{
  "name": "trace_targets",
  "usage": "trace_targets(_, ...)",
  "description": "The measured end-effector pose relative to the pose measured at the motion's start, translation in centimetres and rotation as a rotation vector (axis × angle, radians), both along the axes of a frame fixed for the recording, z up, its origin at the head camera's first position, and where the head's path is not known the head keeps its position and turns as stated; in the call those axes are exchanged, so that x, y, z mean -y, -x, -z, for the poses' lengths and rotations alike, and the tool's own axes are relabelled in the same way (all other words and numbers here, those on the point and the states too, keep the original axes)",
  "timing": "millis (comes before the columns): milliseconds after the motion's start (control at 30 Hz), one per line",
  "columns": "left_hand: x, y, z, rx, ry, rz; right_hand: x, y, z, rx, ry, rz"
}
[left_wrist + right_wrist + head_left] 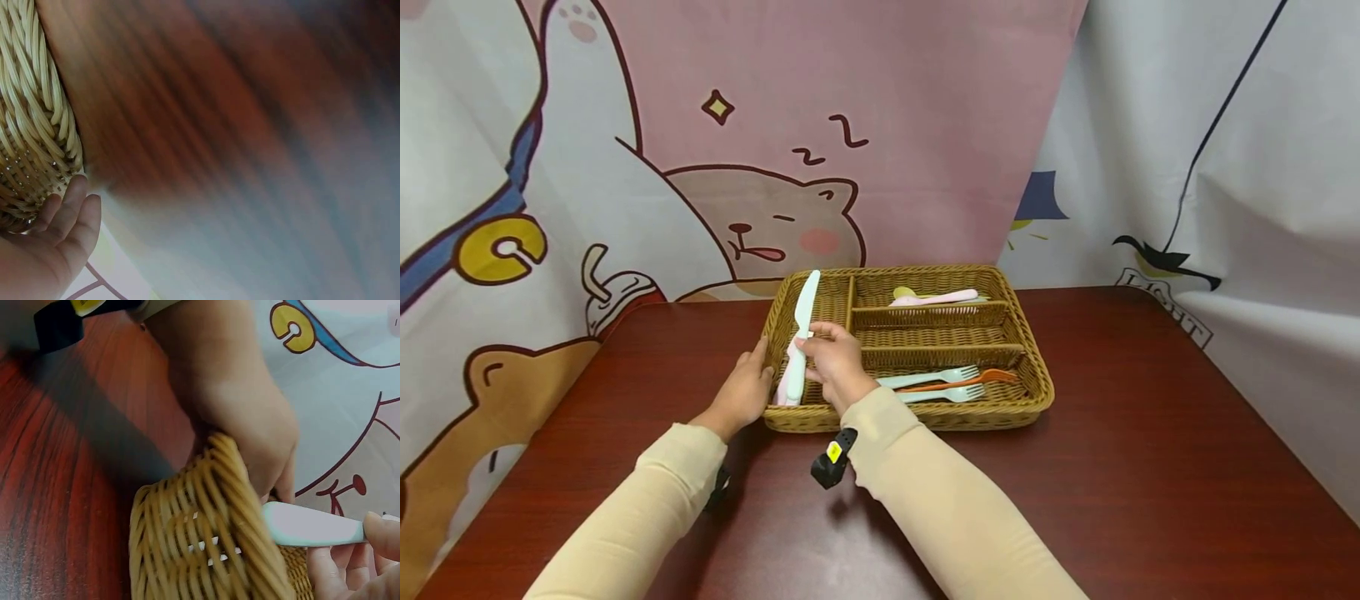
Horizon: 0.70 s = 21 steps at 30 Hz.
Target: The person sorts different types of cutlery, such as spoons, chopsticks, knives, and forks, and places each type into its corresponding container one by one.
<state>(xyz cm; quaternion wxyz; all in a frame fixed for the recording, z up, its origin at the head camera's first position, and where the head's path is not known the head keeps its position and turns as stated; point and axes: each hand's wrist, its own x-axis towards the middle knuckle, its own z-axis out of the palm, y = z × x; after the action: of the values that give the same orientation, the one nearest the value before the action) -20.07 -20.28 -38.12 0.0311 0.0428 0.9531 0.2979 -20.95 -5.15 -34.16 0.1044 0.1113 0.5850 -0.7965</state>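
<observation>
A woven cutlery basket [1030, 350] with several compartments stands on the table. My right hand [838, 360] pinches a pale mint plastic knife [807, 302] by its handle, over the long left compartment. The blade points toward the back, and the handle end shows in the right wrist view [312, 525]. Beneath the knife, a pink piece of cutlery [782, 385] lies partly hidden in that compartment. My left hand [743, 393] rests against the basket's left side with its fingers extended; in the left wrist view the fingers [78, 215] lie by the wicker wall [37, 100].
Pale mint forks [958, 393] and an orange fork [998, 376] lie in the front right compartment. A pink spoon [940, 297] and a yellow piece [903, 292] lie in the back one. A printed curtain [940, 125] hangs behind the dark red table [1120, 467].
</observation>
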Motion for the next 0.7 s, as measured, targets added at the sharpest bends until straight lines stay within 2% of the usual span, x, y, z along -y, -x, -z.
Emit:
trace_targets(267, -0.2, 0.1, 0.0, -0.008, 0.003, 0.004, 0.7, 0.1, 0.6, -0.011, -0.018, 0.025)
trace_targets(700, -0.1, 0.1, 0.0, 0.015, 0.010, -0.013, 1.8, 0.0, 1.3, 0.013, -0.056, 0.012)
